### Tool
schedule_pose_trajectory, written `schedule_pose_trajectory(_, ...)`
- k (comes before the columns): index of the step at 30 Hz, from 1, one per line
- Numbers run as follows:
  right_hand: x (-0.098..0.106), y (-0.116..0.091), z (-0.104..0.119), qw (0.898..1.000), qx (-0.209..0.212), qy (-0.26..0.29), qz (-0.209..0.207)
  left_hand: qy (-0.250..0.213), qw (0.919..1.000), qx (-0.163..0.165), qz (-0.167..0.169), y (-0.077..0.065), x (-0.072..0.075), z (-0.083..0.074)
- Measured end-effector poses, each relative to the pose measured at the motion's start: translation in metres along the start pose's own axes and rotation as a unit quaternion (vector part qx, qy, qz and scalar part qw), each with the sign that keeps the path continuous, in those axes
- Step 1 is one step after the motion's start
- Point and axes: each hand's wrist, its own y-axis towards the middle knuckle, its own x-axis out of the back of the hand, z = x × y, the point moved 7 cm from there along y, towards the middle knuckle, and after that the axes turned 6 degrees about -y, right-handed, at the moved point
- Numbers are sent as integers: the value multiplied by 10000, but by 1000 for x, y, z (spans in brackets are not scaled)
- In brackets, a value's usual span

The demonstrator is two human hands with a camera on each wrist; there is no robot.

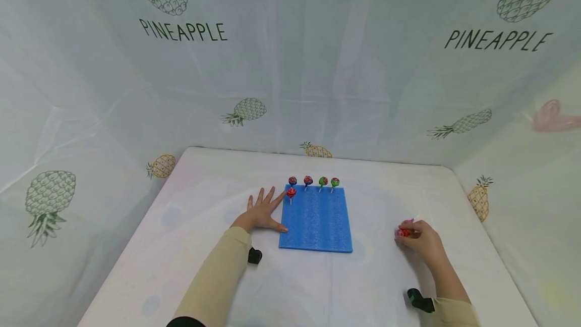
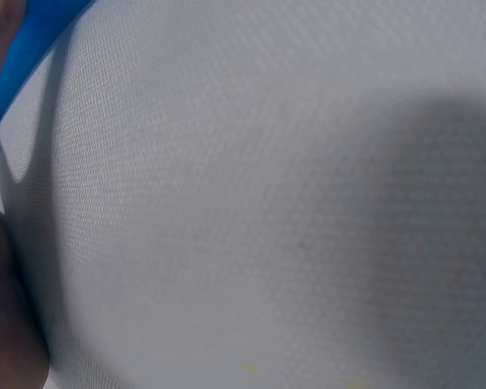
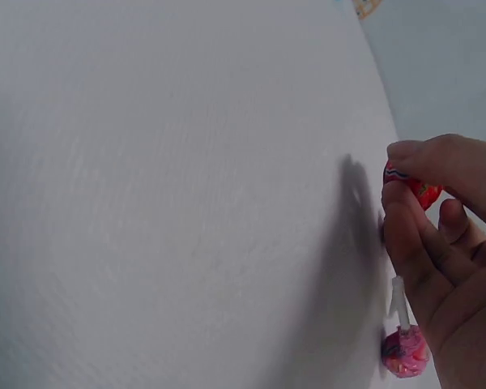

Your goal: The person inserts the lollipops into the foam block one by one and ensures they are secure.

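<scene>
A blue foam board (image 1: 317, 223) lies on the table with several wrapped lollipops standing along its far edge, two blue-and-red (image 1: 308, 180) and two green-and-red (image 1: 323, 181). Just in front of the leftmost one stands a red lollipop (image 1: 291, 193). My left hand (image 1: 264, 213) is spread flat by the board's left side, thumb over its edge. Well to the right, my right hand (image 1: 424, 240) pinches a red-wrapped lollipop (image 3: 424, 191) between thumb and fingers; its stick is hidden. A pink lollipop (image 3: 405, 352) with a white stick lies beside that hand.
A white cloth covers the table (image 1: 381, 286). Behind it hangs a pale curtain (image 1: 308, 64) printed with pineapples. Dark wrist-camera mounts (image 1: 419, 300) stick out beside both forearms.
</scene>
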Motion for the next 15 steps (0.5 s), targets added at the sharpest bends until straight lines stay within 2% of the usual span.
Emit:
schedule_pose_trajectory(9,0,-5,22,9974,265,614,-287,-42,9999,-125,-25,1,-1,1)
schedule_pose_trajectory(15,-17,-3,37,9890,193,1469,-1,-143,9998,-151,-71,3,-3,4)
